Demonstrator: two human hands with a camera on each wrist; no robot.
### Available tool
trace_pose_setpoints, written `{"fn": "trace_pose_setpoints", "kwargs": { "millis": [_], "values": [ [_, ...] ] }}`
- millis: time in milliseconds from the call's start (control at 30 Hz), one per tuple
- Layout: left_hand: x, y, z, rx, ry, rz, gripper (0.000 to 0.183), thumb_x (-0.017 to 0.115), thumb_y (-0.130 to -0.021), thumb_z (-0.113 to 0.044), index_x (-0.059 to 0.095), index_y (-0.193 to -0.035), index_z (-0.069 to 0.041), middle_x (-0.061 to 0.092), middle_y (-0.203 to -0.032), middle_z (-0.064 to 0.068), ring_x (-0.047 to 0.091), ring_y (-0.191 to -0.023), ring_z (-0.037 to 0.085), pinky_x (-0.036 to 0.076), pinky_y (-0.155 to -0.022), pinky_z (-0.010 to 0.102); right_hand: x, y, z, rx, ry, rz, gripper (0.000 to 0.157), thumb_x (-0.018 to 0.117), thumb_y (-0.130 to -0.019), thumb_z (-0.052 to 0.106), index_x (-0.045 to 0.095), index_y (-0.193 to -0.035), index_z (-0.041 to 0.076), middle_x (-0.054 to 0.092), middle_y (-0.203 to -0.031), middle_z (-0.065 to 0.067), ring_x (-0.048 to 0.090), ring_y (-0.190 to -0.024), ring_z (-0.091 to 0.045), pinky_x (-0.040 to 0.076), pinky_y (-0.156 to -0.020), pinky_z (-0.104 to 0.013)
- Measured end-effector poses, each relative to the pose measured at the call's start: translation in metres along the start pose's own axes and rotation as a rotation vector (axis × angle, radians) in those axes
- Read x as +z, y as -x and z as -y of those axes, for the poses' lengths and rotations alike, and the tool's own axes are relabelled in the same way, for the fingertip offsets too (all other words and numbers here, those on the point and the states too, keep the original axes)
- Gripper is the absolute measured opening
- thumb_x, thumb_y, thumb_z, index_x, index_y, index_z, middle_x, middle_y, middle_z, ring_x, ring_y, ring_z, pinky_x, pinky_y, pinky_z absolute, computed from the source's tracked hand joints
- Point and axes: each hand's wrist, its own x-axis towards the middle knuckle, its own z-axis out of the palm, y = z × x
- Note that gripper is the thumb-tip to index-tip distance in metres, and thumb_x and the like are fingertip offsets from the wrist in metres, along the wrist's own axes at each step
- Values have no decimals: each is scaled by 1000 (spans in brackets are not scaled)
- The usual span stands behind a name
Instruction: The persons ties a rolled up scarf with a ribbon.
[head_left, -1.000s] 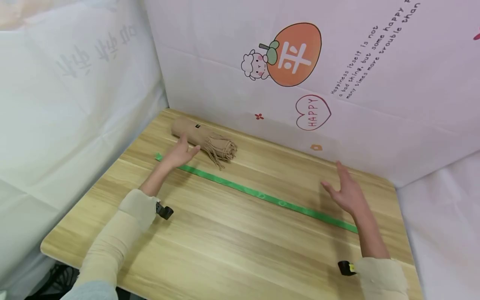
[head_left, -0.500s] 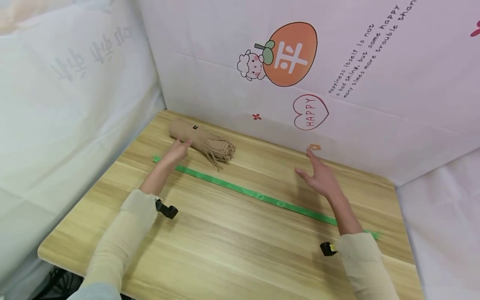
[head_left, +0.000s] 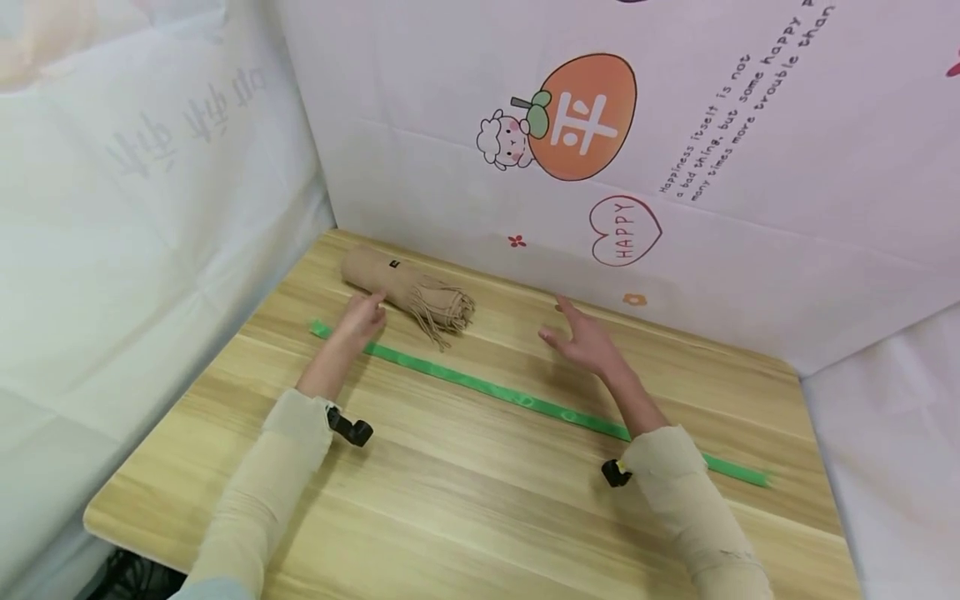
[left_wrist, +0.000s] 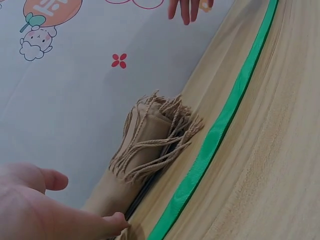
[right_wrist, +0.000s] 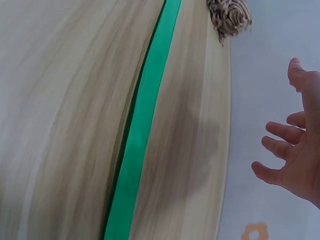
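A rolled tan scarf (head_left: 405,286) with a small black label lies along the back left of the table. Its twisted fringe (left_wrist: 155,140) faces right, loose strands falling toward the front. My left hand (head_left: 360,319) is at the front side of the scarf's plain end; in the left wrist view its visible fingers are apart, one tip low beside the roll. Whether that tip touches the fabric I cannot tell. My right hand (head_left: 588,340) hangs in the air right of the fringe, fingers spread, holding nothing; the right wrist view shows its fingers (right_wrist: 285,132) apart.
A green tape strip (head_left: 480,385) runs across the wooden table (head_left: 450,492), in front of the scarf. White printed cloth (head_left: 420,125) rises behind the table's back edge, and more cloth hangs at both sides.
My right hand has moved left, closer to the fringe end. My left hand has come down in front of the scarf, its fingers less spread in the head view. The scarf stays where it lay.
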Motion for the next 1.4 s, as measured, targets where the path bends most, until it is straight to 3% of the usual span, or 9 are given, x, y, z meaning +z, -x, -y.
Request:
{"fn": "trace_pose_setpoints", "kwargs": {
  "millis": [200,433,867,1233,1400],
  "values": [
    [0,-3,3,6,52,-9,71,37,-100,-16,-16,-147,-8,-10,-155,10,3,-143,20,14,-116,31,11,-26,15,14,-28,39,77,50,-91,50,15,-150,15,43,-142,-13,42,-128,-35,34,-104,-52],
    [-1,-6,5,17,63,-19,69,38,-100,-19,-11,-147,-3,-7,-156,12,6,-144,23,15,-115,30,20,-57,37,-19,-74,86,78,49,-92,49,14,-150,10,41,-143,-16,40,-130,-35,32,-106,-51],
    [-4,-18,11,58,209,-6,63,36,-100,-14,-4,-148,-1,-1,-156,16,8,-144,23,12,-116,30,56,-117,79,-8,-132,158,82,48,-92,53,14,-149,7,38,-145,-17,37,-133,-33,29,-109,-47],
    [-4,-24,11,70,294,-17,61,37,-99,-9,0,-147,1,3,-155,17,13,-143,24,14,-116,30,74,-148,97,119,-130,197,86,50,-87,60,20,-148,8,37,-146,-16,37,-132,-32,32,-108,-45],
    [-7,-26,11,63,317,3,59,33,-100,-8,0,-148,1,3,-156,16,12,-143,23,15,-116,30,75,-158,104,130,-133,221,84,50,-87,60,24,-147,7,37,-146,-15,36,-133,-33,32,-108,-47]
  ]
}}
